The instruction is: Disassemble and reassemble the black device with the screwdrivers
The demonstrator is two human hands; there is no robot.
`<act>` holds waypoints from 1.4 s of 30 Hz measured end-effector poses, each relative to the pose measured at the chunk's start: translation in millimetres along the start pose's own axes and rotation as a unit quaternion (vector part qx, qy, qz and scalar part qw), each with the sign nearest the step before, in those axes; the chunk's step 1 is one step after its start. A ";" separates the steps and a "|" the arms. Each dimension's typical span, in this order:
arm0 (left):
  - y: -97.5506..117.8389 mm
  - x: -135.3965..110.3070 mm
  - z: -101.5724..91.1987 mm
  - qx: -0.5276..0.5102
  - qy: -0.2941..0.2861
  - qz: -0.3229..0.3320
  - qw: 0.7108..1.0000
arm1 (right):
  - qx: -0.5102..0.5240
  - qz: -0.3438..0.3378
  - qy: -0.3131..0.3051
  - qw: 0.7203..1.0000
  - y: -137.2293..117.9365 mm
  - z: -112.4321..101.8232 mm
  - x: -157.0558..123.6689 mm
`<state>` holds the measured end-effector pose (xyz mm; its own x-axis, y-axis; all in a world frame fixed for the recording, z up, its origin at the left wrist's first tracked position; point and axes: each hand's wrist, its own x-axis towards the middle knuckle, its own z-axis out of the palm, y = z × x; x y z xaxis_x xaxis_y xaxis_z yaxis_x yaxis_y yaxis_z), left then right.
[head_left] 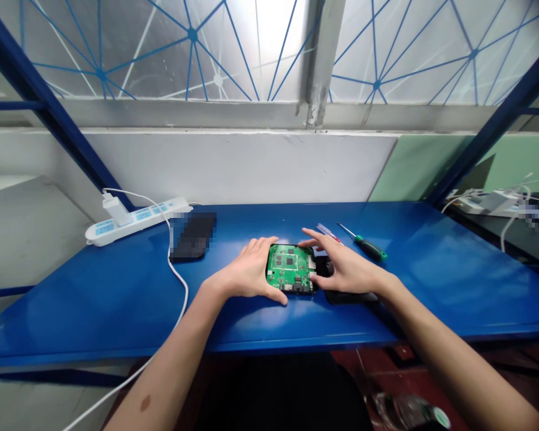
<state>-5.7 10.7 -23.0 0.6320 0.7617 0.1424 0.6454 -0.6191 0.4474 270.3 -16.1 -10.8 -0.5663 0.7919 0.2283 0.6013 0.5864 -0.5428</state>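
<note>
A green circuit board (290, 267) sits in a black casing on the blue table (117, 299), near its front edge. My left hand (249, 272) curls round the board's left side, thumb at the front corner, fingers at the back. My right hand (344, 266) holds the right side, with fingers reaching over the back corner and the palm above a black piece (350, 296) lying flat beside the board.
A green-handled screwdriver (363, 242) and a red and blue tool (327, 231) lie just behind my right hand. A dark blurred object (193, 236) and a white power strip (137, 218) with a charger and white cable (177, 275) are at the back left. Blue frame posts stand on both sides.
</note>
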 end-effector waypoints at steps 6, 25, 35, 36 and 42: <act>6.1 -0.1 -5.3 -0.003 -0.022 0.000 1.000 | 0.000 -0.014 -0.005 1.000 2.1 1.6 0.0; 8.7 -1.5 -6.9 0.019 -0.040 -0.015 0.999 | -0.023 -0.008 -0.027 0.999 -4.8 0.3 3.0; 1.9 -10.5 -0.4 -0.004 -0.024 -0.013 1.000 | -0.018 -0.005 -0.001 1.000 4.2 -2.5 2.0; -0.4 -12.5 -0.6 -0.011 -0.023 -0.008 1.000 | -0.021 0.009 0.011 1.000 6.6 -4.8 1.5; -7.9 -20.9 -3.5 -0.036 -0.023 -0.008 0.999 | -0.110 0.096 0.021 0.989 19.0 -25.0 -11.3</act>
<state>-25.5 0.3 -26.4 0.6423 0.7605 0.0952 0.6240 -0.5910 0.5112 302.3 -9.7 -3.5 -0.4087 0.8959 0.1739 0.8062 0.4438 -0.3913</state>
